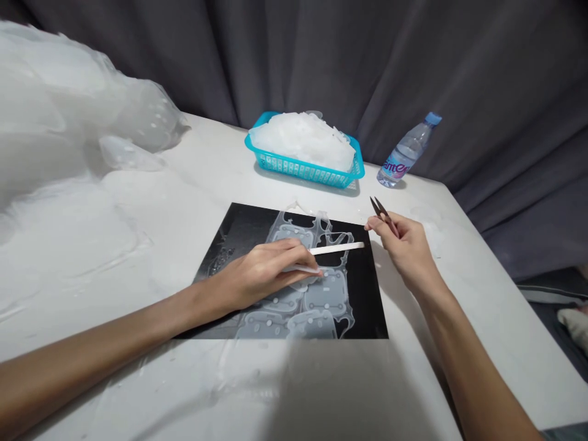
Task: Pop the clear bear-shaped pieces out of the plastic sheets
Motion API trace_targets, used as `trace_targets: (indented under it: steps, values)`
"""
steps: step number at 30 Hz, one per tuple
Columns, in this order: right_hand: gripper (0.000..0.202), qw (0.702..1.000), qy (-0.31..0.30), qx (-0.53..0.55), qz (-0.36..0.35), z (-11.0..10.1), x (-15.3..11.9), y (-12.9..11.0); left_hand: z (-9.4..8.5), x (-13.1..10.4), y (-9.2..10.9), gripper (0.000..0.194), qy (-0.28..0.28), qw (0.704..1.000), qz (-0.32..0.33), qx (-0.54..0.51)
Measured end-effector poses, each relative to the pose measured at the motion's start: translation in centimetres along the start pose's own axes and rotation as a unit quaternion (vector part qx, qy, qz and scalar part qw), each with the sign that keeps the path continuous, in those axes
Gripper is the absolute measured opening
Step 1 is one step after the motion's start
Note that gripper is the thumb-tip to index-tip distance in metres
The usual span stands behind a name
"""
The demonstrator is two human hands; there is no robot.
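Translucent molded pads (326, 288), edged with thin looping webs, lie over the middle of a black mat (367, 306), from near its 12 o'clock edge down to its 6 o'clock edge; whether they run past it onto the white table (478, 306) is hard to tell.

The left hand (271, 263) comes in from 8 o'clock and rests over them, fingers closed together and pinching a thin translucent piece (301, 268). A white strip (340, 248) sticks out beyond its fingers toward 3 o'clock; I cannot tell whether it is gripped or only lies beneath. The right hand (408, 242), beside the mat's 2 o'clock corner, is curled around a dark pointed tool (381, 211), snips or tweezers, its tips slightly parted and aimed toward 11 o'clock, apart from the pads.

Those bare tips seem the main hazard: brought in carelessly, they could prick the left fingers or nick a pad. The webs look flimsy, so an uneven pull could tear them, and clear edges overlapping might hide which layer is caught.

Farther out, a blue basket (303, 171) heaped with whitish pieces (303, 138) stands at 12 o'clock, a water bottle (404, 156) at 1, and a bulky clear plastic bag (82, 104) at 10.
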State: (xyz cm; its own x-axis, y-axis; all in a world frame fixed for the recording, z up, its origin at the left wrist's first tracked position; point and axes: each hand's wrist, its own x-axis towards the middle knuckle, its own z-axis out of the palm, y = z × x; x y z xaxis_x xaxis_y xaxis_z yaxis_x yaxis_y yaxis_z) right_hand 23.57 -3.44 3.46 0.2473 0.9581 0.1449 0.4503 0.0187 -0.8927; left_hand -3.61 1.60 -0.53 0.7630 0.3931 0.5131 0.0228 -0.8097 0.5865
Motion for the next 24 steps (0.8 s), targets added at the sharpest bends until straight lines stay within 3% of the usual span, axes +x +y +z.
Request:
trace_targets:
  steps: [2, 8, 11, 18, 24]
  values:
    - [0.034, 0.999, -0.036, -0.018, -0.012, 0.0, -0.2, -0.2, 0.1, 0.0, -0.1, 0.008, 0.008, 1.000, 0.009, -0.005]
    - [0.034, 0.965, -0.259, 0.046, -0.004, 2.1, -2.0, -2.4, 0.5, -0.2, -0.5, 0.009, 0.042, 0.999, 0.031, -0.015]
    - [0.033, 0.953, -0.296, 0.061, 0.019, 2.6, -2.7, -2.9, 0.3, -0.2, -0.5, 0.008, 0.029, 0.999, 0.032, -0.022]
    - [0.030, 0.964, -0.257, 0.058, 0.016, 3.2, -3.2, -2.7, 0.3, 0.0, 0.1, 0.006, 0.012, 1.000, 0.004, -0.016]
    - [0.033, 0.994, -0.097, 0.039, 0.039, 2.4, -2.0, -1.5, 0.2, -0.2, 0.1, 0.008, -0.016, 1.000, -0.013, -0.020]
